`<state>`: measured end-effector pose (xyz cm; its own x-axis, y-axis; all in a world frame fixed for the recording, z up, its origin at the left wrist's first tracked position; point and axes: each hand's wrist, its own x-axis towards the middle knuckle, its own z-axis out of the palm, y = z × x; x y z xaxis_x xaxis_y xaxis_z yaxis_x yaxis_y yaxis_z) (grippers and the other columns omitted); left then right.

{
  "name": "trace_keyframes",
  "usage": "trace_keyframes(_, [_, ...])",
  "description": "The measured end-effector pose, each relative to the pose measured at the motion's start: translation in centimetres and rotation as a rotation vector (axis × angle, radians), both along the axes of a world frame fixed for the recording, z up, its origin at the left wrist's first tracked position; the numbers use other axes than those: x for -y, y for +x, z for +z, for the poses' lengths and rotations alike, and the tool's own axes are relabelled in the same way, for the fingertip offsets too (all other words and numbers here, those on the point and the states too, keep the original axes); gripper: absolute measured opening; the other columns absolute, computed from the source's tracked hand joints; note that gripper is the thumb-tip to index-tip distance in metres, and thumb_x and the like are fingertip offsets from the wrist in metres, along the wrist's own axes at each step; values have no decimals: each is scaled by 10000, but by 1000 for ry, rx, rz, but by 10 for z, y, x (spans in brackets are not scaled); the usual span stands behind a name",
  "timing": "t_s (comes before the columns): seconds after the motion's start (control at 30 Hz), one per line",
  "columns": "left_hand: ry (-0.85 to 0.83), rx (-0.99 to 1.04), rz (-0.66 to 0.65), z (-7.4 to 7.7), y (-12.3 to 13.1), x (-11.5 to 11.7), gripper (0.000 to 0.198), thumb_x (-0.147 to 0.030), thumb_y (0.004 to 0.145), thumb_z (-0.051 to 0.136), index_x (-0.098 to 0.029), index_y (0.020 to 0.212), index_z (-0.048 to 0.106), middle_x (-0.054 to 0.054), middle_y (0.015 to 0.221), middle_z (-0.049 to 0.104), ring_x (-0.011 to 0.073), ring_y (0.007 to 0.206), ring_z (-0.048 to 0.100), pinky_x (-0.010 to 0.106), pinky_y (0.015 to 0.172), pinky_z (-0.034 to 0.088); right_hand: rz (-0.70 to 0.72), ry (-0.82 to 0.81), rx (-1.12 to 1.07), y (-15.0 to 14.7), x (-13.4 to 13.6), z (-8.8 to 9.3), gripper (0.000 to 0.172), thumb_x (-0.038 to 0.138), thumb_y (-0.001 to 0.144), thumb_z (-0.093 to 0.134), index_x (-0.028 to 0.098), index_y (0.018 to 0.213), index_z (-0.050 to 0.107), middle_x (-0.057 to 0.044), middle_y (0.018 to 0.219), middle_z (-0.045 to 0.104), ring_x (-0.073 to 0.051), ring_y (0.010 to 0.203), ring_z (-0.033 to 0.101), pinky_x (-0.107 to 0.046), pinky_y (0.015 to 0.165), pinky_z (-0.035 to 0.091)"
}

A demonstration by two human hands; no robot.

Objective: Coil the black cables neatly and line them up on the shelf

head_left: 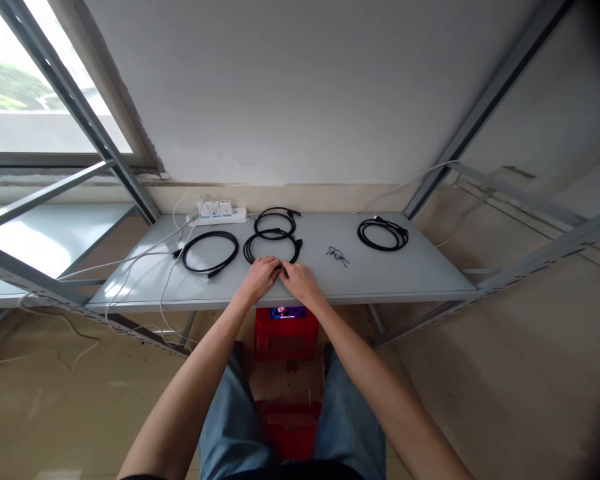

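Since the front cable coil (247, 249) lies flat near the edge of the shelf (405, 277), left hand (261, 277) and right hand (300, 280) meet there, pinching its near side — presumably keeping the loops gathered.

At the centre of the frame, the left hand (261, 275) and right hand (300, 279) meet at the near edge of a coiled black cable (247, 251). A white power strip (230, 216) sits left of centre, and another black coil (383, 236) lies at right.
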<state>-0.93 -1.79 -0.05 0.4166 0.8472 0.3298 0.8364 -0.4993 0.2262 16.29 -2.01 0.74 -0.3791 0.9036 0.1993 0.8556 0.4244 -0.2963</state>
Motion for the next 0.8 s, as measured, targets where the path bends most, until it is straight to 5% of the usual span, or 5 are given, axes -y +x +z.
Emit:
trace_keyframes(0.23, [23,-3,7,3,0,2,189,-232,1036,511,-209,1039,699,94,1025,694,271,1034,626,408,896,432,-65,-110,-213,-1,-3,6,253,236,998,551,206,846,750,-76,851,784,-199,805,695,-265,675,397])
trace_keyframes(0.4, [29,-5,14,3,-1,2,188,-211,1024,520,-204,1030,707,98,1017,691,273,1034,622,415,902,435,-29,-376,-475,-7,-7,12,376,125,931,523,196,577,627,-58,603,705,-166,681,665,-235,665,441])
trace_keyframes(0.63, [55,0,17,3,-1,2,213,-238,1049,489,-204,1060,699,99,1018,682,272,1024,610,414,883,432,-223,-1118,-1013,-1,-29,24,216,182,927,582,180,711,582,-4,564,632,-68,397,314,-205,397,191])
trace_keyframes(0.8, [60,7,26,2,-2,2,211,-207,1043,484,-214,1048,694,94,1010,674,270,1013,600,407,876,422,-192,-1231,-1099,3,-30,28,246,161,1010,516,147,793,631,-10,598,646,-59,402,340,-187,384,161])
